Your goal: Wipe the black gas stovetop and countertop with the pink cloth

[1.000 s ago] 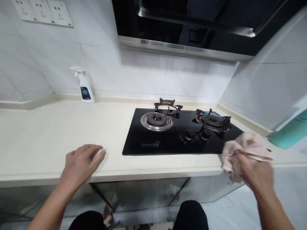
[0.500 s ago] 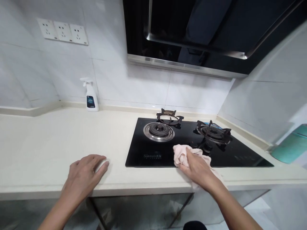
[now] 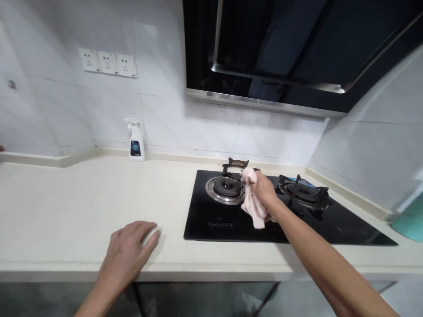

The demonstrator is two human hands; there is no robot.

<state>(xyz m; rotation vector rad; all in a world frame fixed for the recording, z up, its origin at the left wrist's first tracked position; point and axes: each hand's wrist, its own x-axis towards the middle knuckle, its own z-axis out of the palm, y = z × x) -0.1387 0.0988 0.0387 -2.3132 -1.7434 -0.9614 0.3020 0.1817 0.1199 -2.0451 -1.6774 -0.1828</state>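
My right hand [image 3: 264, 189] grips a pale pink cloth [image 3: 254, 207], which hangs in folds over the middle of the black glass gas stove [image 3: 211, 231]. Just left of the cloth is the uncovered left burner [image 3: 226, 189] with its steel ring. Its pan support [image 3: 236, 165] sits off the burner at the stove's back edge, partly hidden by the cloth. My left hand [image 3: 132, 244] rests on the cream countertop [image 3: 82, 211] near the front edge, fingers loosely curved and thumb apart, holding nothing.
A white spray bottle [image 3: 136, 143] stands against the tiled wall, below several sockets [image 3: 108, 62]. The right burner [image 3: 304, 193] carries its own pan support. A dark range hood [image 3: 264, 53] overhangs the stove. A green container [image 3: 411, 218] stands at the right.
My right hand has moved the cloth from the stove's front edge back toward the displaced pan support, and the cloth now hangs down. My left hand stays on the counter. The view has shifted slightly.
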